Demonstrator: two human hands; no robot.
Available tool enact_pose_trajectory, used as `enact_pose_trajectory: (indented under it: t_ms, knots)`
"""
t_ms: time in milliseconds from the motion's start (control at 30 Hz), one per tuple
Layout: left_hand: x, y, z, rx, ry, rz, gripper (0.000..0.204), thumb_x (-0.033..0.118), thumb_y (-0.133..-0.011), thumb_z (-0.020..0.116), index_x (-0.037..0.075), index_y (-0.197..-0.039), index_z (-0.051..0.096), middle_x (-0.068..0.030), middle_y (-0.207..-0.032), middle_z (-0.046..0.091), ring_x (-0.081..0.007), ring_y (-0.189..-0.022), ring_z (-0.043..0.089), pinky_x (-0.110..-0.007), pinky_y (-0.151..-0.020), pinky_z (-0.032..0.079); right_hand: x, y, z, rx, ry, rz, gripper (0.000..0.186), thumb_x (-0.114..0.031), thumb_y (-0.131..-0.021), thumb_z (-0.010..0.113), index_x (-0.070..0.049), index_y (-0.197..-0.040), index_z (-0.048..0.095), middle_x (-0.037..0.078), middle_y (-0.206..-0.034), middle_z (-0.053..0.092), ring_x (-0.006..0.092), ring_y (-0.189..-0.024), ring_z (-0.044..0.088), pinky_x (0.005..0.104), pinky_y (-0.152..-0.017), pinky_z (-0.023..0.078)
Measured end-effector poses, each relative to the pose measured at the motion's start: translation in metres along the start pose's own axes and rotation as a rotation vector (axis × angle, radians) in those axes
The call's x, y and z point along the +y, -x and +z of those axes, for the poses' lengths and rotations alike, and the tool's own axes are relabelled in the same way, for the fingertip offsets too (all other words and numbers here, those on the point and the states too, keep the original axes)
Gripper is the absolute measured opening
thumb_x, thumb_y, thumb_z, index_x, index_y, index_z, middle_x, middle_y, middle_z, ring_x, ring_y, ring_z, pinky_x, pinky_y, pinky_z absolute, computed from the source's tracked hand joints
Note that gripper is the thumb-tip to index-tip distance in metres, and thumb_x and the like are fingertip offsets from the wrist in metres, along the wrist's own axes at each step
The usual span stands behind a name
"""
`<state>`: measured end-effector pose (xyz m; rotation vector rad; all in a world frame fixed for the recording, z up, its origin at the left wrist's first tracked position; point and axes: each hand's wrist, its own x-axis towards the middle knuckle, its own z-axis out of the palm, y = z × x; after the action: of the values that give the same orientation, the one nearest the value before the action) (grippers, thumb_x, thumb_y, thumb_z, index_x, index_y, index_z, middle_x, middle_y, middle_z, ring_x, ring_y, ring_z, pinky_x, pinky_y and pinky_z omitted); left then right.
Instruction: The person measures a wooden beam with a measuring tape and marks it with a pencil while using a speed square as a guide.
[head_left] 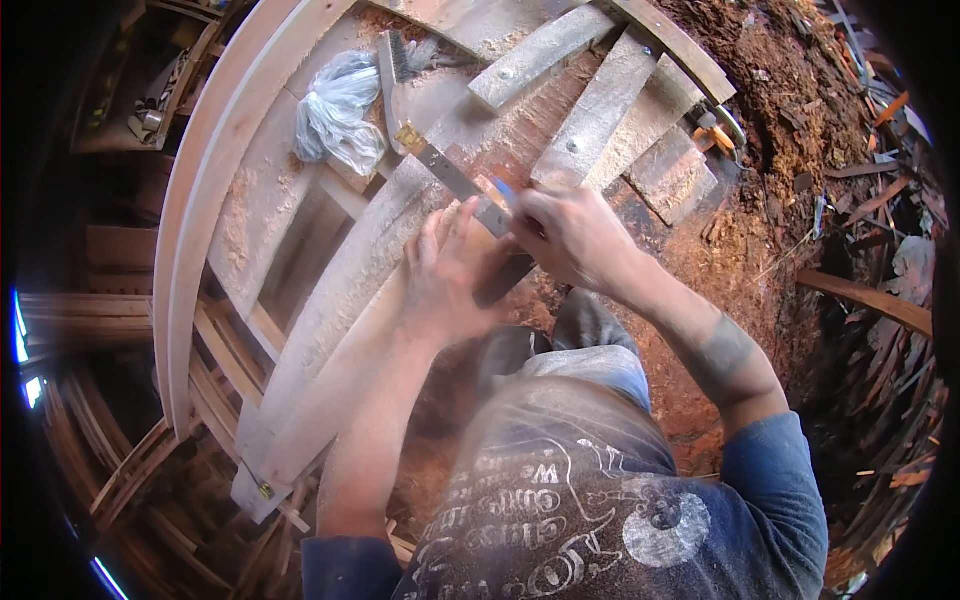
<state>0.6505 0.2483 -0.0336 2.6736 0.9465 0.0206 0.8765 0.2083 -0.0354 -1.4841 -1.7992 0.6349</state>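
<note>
A long flat metal strip with a brass-coloured end, like a ruler or bevel blade (448, 172), lies slantwise across a dusty curved wooden board (335, 290). The fingers of my left hand (450, 275) are spread over the board's edge, with the fingertips against the strip. Close beside it, my right hand (572, 235) is closed over the strip's near end. A small blue and wood-coloured stick, perhaps a pencil (497, 190), sticks out at its fingers. The right fingertips are partly hidden behind the hand's back. Sawdust coats the wood around both hands.
A crumpled clear plastic bag (342, 108) and a wire brush (393, 70) lie beyond the board. Dusty wooden pieces (590, 105) rest at the far right. A large curved wooden rim (190, 230) bounds the left. An orange-handled tool (716, 135) and scattered scraps lie right.
</note>
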Motion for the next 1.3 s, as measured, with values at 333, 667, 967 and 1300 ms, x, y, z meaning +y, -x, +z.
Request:
enact_pose_trajectory:
  t_ms: [333,667,967,1300]
  knots:
    - [-0.001,0.002,0.008,0.041,-0.041,-0.008,0.074,0.041,-0.07,0.082,0.039,-0.141,0.064,-0.0176,-0.166,0.033,-0.0525,-0.145,0.029,-0.065,-0.115,0.029,0.011,-0.069,0.033,0.061,0.036,-0.033,0.014,-0.016,-0.092,0.068,-0.002,-0.092,0.068,0.018,-0.078,0.068,0.0372,-0.072,0.07,0.0456,-0.066,0.057]
    - [0.004,0.002,0.005,0.008,-0.022,-0.008,0.076,0.047,-0.071,0.084,0.039,-0.144,0.062,-0.0116,-0.17,0.028,-0.0509,-0.15,0.028,-0.07,-0.116,0.027,-0.001,0.098,-0.032,0.042,-0.132,0.152,0.006,-0.008,-0.09,0.075,-0.002,-0.091,0.074,0.016,-0.081,0.071,0.0323,-0.072,0.072,0.0407,-0.064,0.057]
    - [0.059,0.019,0.011,0.132,-0.138,-0.103,0.077,0.004,-0.076,0.065,0.017,-0.15,0.048,-0.0213,-0.164,0.033,-0.0459,-0.147,0.036,-0.064,-0.117,0.031,-0.003,0.151,-0.003,-0.006,-0.223,0.239,0.008,-0.01,-0.09,0.076,-0.005,-0.096,0.076,0.015,-0.088,0.076,0.0327,-0.081,0.075,0.0408,-0.071,0.059]
    - [0.064,0.221,-0.014,0.623,0.381,-0.517,0.027,-0.001,-0.096,0.055,0.003,-0.123,0.052,-0.0047,-0.079,0.053,-0.02,-0.066,0.053,-0.035,-0.065,0.046,-0.037,0.169,0.031,-0.055,-0.198,0.026,0.012,-0.008,-0.096,0.068,-0.005,-0.107,0.071,0.02,-0.088,0.072,0.0397,-0.082,0.072,0.0469,-0.068,0.056]
